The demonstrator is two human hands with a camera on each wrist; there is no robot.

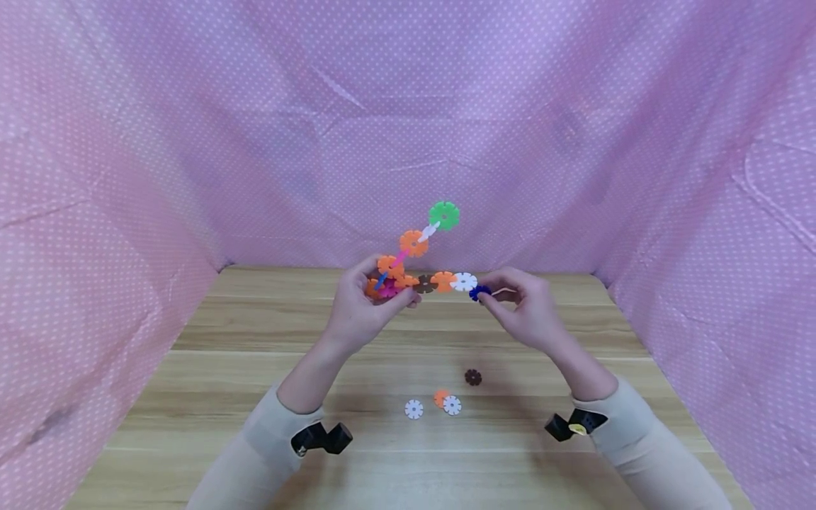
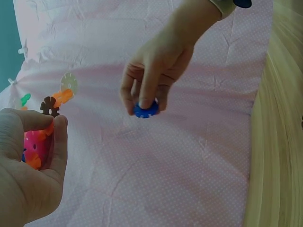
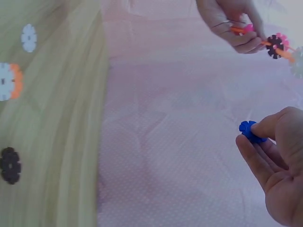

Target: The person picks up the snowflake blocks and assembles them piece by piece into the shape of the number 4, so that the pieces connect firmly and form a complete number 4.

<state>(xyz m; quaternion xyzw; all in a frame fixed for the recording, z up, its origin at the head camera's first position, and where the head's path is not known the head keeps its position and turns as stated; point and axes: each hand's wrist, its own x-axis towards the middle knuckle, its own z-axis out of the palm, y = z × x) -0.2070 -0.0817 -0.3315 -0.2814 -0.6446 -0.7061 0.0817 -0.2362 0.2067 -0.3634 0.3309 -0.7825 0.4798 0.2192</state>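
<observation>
The left hand [image 1: 365, 304] holds a branching structure of flat, round, notched plastic discs [image 1: 414, 244] above the wooden surface [image 1: 223, 375]; its thumb and fingers pinch it near the place where the two branches begin. One branch rises to a bright green notched disc [image 1: 444, 215]. The other goes to the right and finishes with a white notched end disc [image 1: 465, 282].

The right hand [image 1: 524, 306] pinches a dark blue notched plastic disc [image 2: 146, 112] between thumb and fingers, with part of its rim left free. In the head view this disc seems to meet the white end disc, but both wrist views show a gap between them.

The step in hand is, I judge, to join the blue disc to this white end. For this, it would be good to turn the blue disc across the white one, bring notch to notch, and push straight. The left fingers could better support the branch close to its end, because a push from far away may bend or loosen the links.

I see no container: a brown notched disc [image 1: 473, 377], a single white disc [image 1: 414, 409], and an orange disc [image 1: 440, 397] partly covered by another white disc [image 1: 452, 405] lie directly on the surface.
</observation>
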